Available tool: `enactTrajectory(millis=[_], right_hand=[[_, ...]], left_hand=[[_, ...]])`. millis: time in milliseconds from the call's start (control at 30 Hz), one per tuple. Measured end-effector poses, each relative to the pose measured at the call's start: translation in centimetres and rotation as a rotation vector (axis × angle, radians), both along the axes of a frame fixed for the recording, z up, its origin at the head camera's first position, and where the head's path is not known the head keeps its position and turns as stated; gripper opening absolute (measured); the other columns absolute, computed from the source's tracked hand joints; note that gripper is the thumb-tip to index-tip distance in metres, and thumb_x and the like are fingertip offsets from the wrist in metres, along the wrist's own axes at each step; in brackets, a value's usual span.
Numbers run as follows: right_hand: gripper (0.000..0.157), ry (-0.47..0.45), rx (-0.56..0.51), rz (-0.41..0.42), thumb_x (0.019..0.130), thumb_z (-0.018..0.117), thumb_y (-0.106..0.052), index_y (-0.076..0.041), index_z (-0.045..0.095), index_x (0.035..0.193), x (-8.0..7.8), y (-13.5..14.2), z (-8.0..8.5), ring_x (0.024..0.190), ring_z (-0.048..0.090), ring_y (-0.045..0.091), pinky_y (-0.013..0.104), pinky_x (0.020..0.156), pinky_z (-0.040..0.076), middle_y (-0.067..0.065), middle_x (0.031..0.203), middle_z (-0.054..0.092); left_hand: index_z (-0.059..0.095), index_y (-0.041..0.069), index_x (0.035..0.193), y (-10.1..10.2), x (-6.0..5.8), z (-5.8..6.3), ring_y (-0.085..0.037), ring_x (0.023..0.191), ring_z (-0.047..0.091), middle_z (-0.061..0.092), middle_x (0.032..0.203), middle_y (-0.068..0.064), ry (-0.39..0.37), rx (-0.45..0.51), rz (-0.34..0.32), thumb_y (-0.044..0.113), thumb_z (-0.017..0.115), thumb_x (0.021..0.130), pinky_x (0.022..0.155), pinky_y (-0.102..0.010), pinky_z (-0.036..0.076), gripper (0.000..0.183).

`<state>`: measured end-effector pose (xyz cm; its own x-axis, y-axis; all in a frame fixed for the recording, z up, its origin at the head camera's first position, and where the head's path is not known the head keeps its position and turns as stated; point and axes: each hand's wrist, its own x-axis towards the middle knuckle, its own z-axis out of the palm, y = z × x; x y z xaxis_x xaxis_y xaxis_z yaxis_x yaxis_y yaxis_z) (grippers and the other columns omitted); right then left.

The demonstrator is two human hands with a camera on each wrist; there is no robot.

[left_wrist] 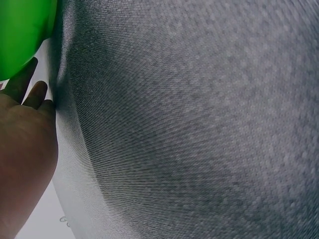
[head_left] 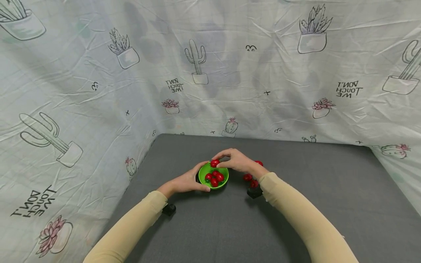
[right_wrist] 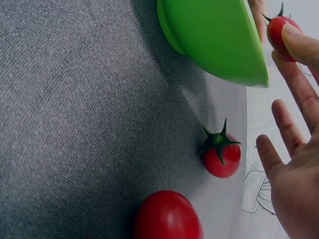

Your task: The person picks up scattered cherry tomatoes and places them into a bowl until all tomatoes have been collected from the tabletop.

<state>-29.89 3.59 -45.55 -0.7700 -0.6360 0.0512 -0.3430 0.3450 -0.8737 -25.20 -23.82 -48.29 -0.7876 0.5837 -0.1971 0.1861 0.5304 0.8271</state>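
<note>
A green bowl [head_left: 202, 171] stands on the grey table with several red cherry tomatoes [head_left: 214, 182] inside. My left hand [head_left: 188, 181] holds the bowl from the left, thumb at the near rim and fingers along the far side. Above the bowl's far edge, my right hand [head_left: 237, 160] pinches one cherry tomato [right_wrist: 282, 33] between thumb and index finger, its green stalk pointing up in the right wrist view. The other fingers of that hand are spread apart. Only the bowl's underside [left_wrist: 22, 35] appears in the left wrist view.
Three more tomatoes lie on the table right of the bowl, beneath the right wrist; one tomato [right_wrist: 221, 158] shows its green top, and a nearer tomato [right_wrist: 168, 219] is cut off by the frame. A cactus-print cloth [head_left: 223, 98] hangs behind and left of the table [head_left: 210, 226].
</note>
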Motion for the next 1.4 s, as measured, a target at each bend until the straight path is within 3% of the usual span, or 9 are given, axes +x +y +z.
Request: enactTrajectory(millis=[167, 500, 667, 1133, 1233, 1400], right_hand=[[0.029, 0.016, -0.003, 0.025, 0.095, 0.076, -0.025, -0.021, 0.076, 0.124, 0.2, -0.2, 0.0, 0.125, 0.053, 0.022, 0.056, 0.108, 0.038, -0.006, 0.126, 0.068], [0.03, 0.035, 0.062, -0.012, 0.094, 0.077, -0.03, -0.029, 0.076, 0.124, 0.4, -0.5, 0.0, 0.134, 0.039, 0.025, 0.059, 0.11, 0.03, -0.009, 0.128, 0.066], [0.036, 0.047, 0.052, -0.007, 0.096, 0.075, -0.026, -0.024, 0.072, 0.132, 0.4, -0.4, -0.1, 0.138, 0.035, 0.025, 0.06, 0.113, 0.026, -0.008, 0.13, 0.066], [0.037, 0.07, 0.054, -0.043, 0.098, 0.073, -0.025, -0.015, 0.07, 0.134, 0.7, 0.7, 0.2, 0.14, 0.038, 0.026, 0.057, 0.116, 0.022, -0.007, 0.128, 0.068], [0.038, 0.066, 0.048, -0.058, 0.098, 0.072, -0.028, -0.016, 0.07, 0.134, 0.8, 1.0, 0.4, 0.138, 0.039, 0.024, 0.057, 0.116, 0.023, -0.009, 0.127, 0.068], [0.032, 0.059, 0.063, -0.112, 0.099, 0.071, -0.034, -0.027, 0.072, 0.13, 1.1, 1.9, 0.9, 0.138, 0.038, 0.023, 0.057, 0.114, 0.026, -0.011, 0.127, 0.066]], left_hand=[[0.015, 0.032, 0.163, -0.1, 0.0, -0.1, -0.018, 0.145, 0.033, 0.029, 0.161, 0.001, -0.008, 0.014, -0.012, 0.038, 0.084, 0.087, 0.116, -0.051, 0.029, 0.103], [0.014, 0.033, 0.162, -0.1, 0.0, -0.2, -0.017, 0.145, 0.033, 0.029, 0.16, 0.003, -0.03, 0.046, -0.026, 0.035, 0.083, 0.089, 0.116, -0.05, 0.029, 0.101], [0.014, 0.035, 0.162, -0.1, 0.0, -0.1, -0.019, 0.147, 0.031, 0.026, 0.162, 0.002, -0.036, 0.05, -0.024, 0.035, 0.082, 0.089, 0.116, -0.052, 0.029, 0.1], [0.015, 0.03, 0.163, -0.1, -0.1, -0.2, -0.019, 0.142, 0.038, 0.031, 0.16, 0.0, -0.033, 0.049, -0.013, 0.034, 0.083, 0.088, 0.114, -0.05, 0.031, 0.102], [0.016, 0.03, 0.163, -0.1, -0.1, -0.2, -0.019, 0.141, 0.038, 0.031, 0.16, -0.001, -0.037, 0.047, -0.007, 0.034, 0.084, 0.087, 0.114, -0.05, 0.031, 0.102], [0.016, 0.03, 0.163, 0.0, -0.1, -0.1, -0.019, 0.142, 0.037, 0.031, 0.159, 0.0, -0.032, 0.041, -0.002, 0.036, 0.085, 0.086, 0.115, -0.049, 0.031, 0.103]])
